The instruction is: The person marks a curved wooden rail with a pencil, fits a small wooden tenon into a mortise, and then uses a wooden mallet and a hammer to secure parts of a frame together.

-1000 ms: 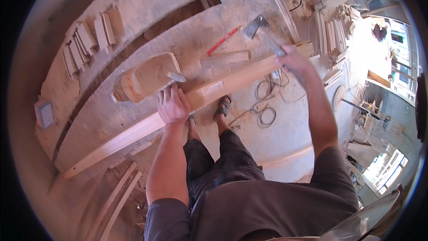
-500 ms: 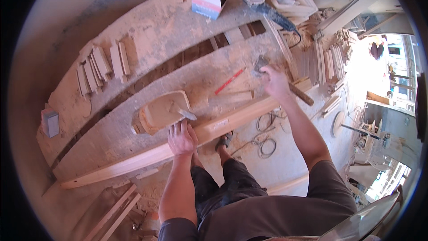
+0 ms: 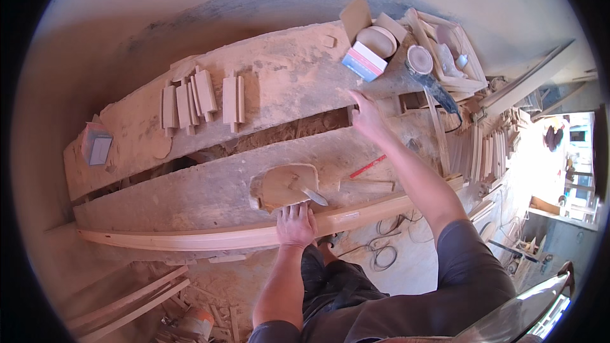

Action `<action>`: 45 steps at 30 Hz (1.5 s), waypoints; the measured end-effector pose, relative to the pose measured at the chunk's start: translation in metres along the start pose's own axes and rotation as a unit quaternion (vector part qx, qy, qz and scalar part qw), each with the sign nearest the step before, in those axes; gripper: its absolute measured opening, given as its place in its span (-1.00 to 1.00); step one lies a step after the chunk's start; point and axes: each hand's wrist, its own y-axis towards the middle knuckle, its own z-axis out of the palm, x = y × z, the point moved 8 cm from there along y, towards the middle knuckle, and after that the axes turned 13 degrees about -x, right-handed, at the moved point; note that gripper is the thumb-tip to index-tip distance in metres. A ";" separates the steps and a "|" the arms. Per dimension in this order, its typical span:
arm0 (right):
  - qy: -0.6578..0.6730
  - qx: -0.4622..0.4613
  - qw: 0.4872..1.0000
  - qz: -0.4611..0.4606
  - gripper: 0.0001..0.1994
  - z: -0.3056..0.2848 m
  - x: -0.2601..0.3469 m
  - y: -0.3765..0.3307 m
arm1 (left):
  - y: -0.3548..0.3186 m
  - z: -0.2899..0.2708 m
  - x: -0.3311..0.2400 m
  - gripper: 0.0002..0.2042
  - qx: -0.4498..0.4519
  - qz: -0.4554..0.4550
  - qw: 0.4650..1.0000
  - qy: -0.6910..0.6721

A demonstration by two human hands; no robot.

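My left hand [image 3: 297,223] rests on a long, bowed wooden rail [image 3: 210,239] along the bench's near edge, fingers laid over it toward a hollowed wooden piece [image 3: 286,181]. A pale blade-like tool [image 3: 315,197] lies across that piece's near right edge, close to my fingertips. My right arm stretches over the bench, and my right hand [image 3: 370,117] is above the long gap with its index finger extended and nothing visible in it. A red pencil [image 3: 368,166] lies left of that forearm. Beyond the forearm, a dark hammer head [image 3: 413,145] shows; its handle is mostly hidden.
The dusty bench [image 3: 286,57] carries several wooden strips [image 3: 184,101], a small box [image 3: 97,146], an opened carton [image 3: 365,60] and a power sander [image 3: 432,76]. Stacked wood [image 3: 489,149] stands at the right. A cable [image 3: 383,255] coils on the floor.
My right hand has moved away from the hammer, farther across the bench to the gap. The view has shifted, while my left hand stays at the rail.
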 end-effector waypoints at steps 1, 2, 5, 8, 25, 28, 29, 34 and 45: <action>-0.001 0.006 1.000 -0.015 -0.39 0.012 0.011 0.015 | -0.001 0.000 0.001 -0.76 0.004 -0.003 1.000 0.002; -0.002 0.011 0.999 -0.030 -0.38 0.024 0.021 0.031 | -0.002 0.002 0.002 -0.75 0.005 0.001 1.000 0.005; -0.047 0.017 0.997 -0.050 -0.36 0.057 0.043 0.072 | -0.005 0.004 0.005 -0.75 0.011 -0.009 1.000 0.000; -0.129 -0.019 0.991 0.033 -0.42 0.079 0.053 0.114 | -0.004 0.002 0.006 -0.74 0.029 -0.027 0.999 -0.009; -0.057 0.083 0.985 -0.139 -0.71 0.185 0.167 0.131 | -0.012 0.008 0.015 -0.77 0.018 -0.078 0.996 -0.038; -0.008 0.121 0.972 -0.201 -0.83 0.191 0.173 0.124 | -0.013 0.007 0.014 -0.76 0.030 -0.087 0.995 -0.033; 0.004 0.129 0.967 -0.218 -0.87 0.193 0.166 0.126 | -0.013 0.008 0.014 -0.76 0.034 -0.091 0.995 -0.033; 0.001 0.153 0.959 -0.239 -0.90 0.181 0.128 0.133 | -0.010 0.005 0.014 -0.74 0.021 -0.096 0.995 -0.029; 0.035 0.060 0.985 -0.156 -0.57 0.139 0.085 0.123 | -0.004 -0.006 0.014 -0.73 -0.016 -0.075 0.997 -0.008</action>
